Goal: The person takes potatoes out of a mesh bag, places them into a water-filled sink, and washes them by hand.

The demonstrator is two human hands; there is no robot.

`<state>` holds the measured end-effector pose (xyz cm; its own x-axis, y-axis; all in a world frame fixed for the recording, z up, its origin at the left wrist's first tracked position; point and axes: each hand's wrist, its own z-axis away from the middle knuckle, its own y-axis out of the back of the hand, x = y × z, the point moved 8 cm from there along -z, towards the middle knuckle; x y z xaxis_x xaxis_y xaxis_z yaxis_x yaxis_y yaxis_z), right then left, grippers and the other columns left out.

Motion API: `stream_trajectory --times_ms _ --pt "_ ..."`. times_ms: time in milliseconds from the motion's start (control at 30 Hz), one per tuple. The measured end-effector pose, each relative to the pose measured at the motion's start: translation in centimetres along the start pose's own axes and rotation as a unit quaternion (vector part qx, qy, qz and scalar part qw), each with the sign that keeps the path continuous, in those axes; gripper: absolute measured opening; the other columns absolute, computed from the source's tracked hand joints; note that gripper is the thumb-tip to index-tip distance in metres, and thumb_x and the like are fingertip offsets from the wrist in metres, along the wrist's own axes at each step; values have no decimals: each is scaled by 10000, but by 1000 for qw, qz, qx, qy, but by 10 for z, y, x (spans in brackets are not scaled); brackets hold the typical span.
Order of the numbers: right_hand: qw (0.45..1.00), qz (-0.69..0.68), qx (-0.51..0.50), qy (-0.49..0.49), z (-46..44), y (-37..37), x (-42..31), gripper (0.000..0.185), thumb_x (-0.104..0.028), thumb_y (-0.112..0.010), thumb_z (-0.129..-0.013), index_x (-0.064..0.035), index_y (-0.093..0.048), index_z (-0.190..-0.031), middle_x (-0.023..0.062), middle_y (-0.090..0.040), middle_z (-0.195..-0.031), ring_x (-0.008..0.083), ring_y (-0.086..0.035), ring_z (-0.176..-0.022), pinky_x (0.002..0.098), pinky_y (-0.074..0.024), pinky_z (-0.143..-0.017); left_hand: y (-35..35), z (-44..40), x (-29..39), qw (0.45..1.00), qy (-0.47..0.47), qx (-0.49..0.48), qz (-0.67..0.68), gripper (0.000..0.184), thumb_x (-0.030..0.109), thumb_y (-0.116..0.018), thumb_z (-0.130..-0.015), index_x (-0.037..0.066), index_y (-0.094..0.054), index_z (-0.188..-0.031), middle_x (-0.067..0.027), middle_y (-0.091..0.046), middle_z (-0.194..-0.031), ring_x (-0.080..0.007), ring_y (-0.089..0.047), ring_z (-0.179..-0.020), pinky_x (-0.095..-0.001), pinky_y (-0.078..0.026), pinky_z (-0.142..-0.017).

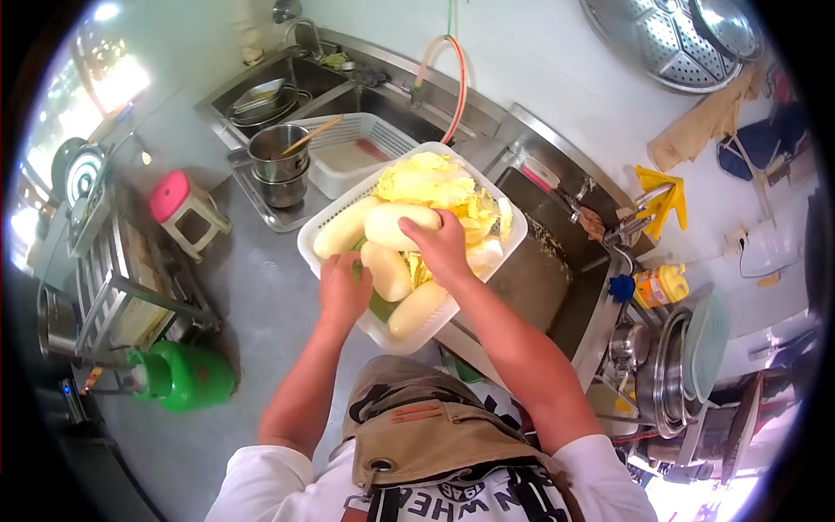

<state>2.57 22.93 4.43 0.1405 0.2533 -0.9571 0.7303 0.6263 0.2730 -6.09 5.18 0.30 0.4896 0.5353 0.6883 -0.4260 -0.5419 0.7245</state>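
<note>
A white plastic basket (315, 261) is in front of me, its far side close to the sinks. Inside lie several pale, peeled oblong vegetables, whose exact kind I cannot tell, and a heap of yellow cabbage leaves (426, 178). My right hand (442, 248) grips one pale oblong vegetable (391, 224) by its right end, above the others. At the basket's left side, my left hand (344, 287) has its fingers curled inward beside another peeled vegetable (385, 271). What those fingers hold, if anything, is hidden; a bit of green shows near them.
Behind the basket are stacked metal pots (280, 161) and a second white basket (348, 143). A steel sink (531, 261) lies to the right. On the left stand a pink-topped stool (178, 204), a metal rack (130, 278) and a green gas cylinder (196, 374).
</note>
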Motion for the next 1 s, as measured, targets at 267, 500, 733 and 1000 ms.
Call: stream_trajectory --times_ms 267,500,733,1000 --pt "874 456 -144 86 8 -25 -33 420 -379 -498 -883 26 -604 -856 240 -623 -858 409 -599 -830 481 -472 -734 10 18 21 989 -113 83 47 580 83 -624 -740 38 -458 -1294 -222 -495 -1246 -404 -491 -1102 -427 -412 -954" --pt "958 188 -213 32 26 19 -30 206 -163 -492 -864 -2 -597 -789 143 -615 -722 241 -606 -663 361 -476 -612 0 21 12 990 -101 91 24 456 69 -623 -748 16 -550 -1195 -224 -515 -1230 -396 -513 -1082 -425 -439 -934" --pt "877 -460 -47 -130 53 204 -21 224 -158 -457 -847 -94 -413 -638 30 -455 -590 157 -471 -483 269 -356 -361 11 26 144 934 -253 -1 251 54 47 -592 -778 18 -600 -822 -151 -612 -784 -309 -605 -724 -362 -484 -656" --pt "775 -459 296 -318 148 209 239 223 -214 -567 -855 -47 -525 -714 89 -546 -674 259 -573 -612 388 -506 -566 -167 48 214 877 -412 -231 86 213 207 -531 -837 7 -605 -825 -201 -610 -726 -370 -604 -690 -435 -477 -615"
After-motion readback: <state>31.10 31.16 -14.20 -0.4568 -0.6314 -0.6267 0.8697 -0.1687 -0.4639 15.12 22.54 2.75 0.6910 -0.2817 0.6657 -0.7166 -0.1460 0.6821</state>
